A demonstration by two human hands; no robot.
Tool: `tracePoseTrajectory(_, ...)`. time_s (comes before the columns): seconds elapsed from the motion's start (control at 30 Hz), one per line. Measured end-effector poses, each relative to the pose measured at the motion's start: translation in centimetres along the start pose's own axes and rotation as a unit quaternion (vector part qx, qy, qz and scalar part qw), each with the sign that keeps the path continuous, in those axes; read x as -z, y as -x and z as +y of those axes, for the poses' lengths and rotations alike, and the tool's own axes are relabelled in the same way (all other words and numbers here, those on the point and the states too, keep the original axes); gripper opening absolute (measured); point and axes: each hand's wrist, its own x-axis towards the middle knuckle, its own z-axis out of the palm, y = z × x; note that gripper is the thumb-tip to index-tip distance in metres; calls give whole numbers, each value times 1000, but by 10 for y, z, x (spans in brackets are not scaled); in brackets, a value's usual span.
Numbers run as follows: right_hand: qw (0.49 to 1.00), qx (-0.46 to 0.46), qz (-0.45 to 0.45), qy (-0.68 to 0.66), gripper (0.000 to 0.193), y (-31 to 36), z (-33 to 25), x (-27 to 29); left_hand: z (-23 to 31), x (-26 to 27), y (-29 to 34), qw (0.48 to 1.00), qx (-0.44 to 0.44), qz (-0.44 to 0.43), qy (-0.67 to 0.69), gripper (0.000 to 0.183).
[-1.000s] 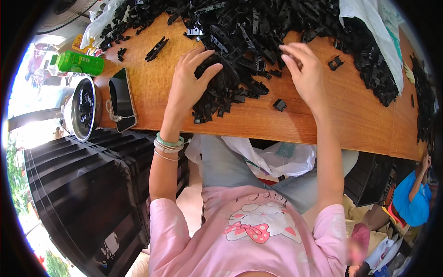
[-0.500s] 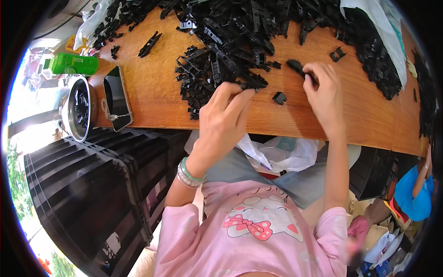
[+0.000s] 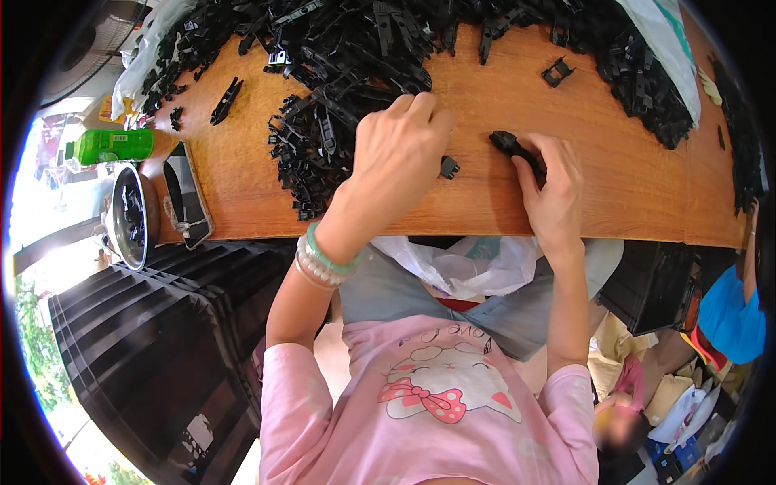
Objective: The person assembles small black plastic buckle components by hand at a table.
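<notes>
My right hand (image 3: 554,190) is closed round a long black plastic part (image 3: 506,144), whose rounded end sticks out past the thumb over the table. My left hand (image 3: 400,149) lies at the right edge of a large heap of black plastic parts (image 3: 347,61), back of the hand up. Its fingers are bent down and the fingertips are hidden, so what they hold cannot be made out. A small black plastic block (image 3: 449,167) lies on the wood just right of that hand. Smaller black pieces (image 3: 295,153) form the heap's near left side.
A single black part (image 3: 558,72) lies apart at the right, a slim one (image 3: 227,101) at the left. Along the table's left side are a green bottle (image 3: 117,145), a metal bowl (image 3: 148,212) with black pieces, and a phone (image 3: 184,186). Black crates (image 3: 145,339) stand below the left edge.
My left hand has moved further out over the heap's edge, its fingers now turned down. The right hand still holds its black part. The whole view has shifted a little.
</notes>
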Motion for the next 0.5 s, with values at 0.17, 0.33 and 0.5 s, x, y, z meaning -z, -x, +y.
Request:
tracePoseTrajectory(0.17,977,-68,-16,-203,40,1,-19,-1,17,26,34,989,70,108,74,16)
tracePoseTrajectory(0.33,944,-7,-113,-309,37,-9,-27,-14,26,22,80,990,109,9,94,18)
tracePoseTrajectory(0.5,967,-16,-151,-206,31,-13,-38,-15,28,15,94,962,207,47,174,14)
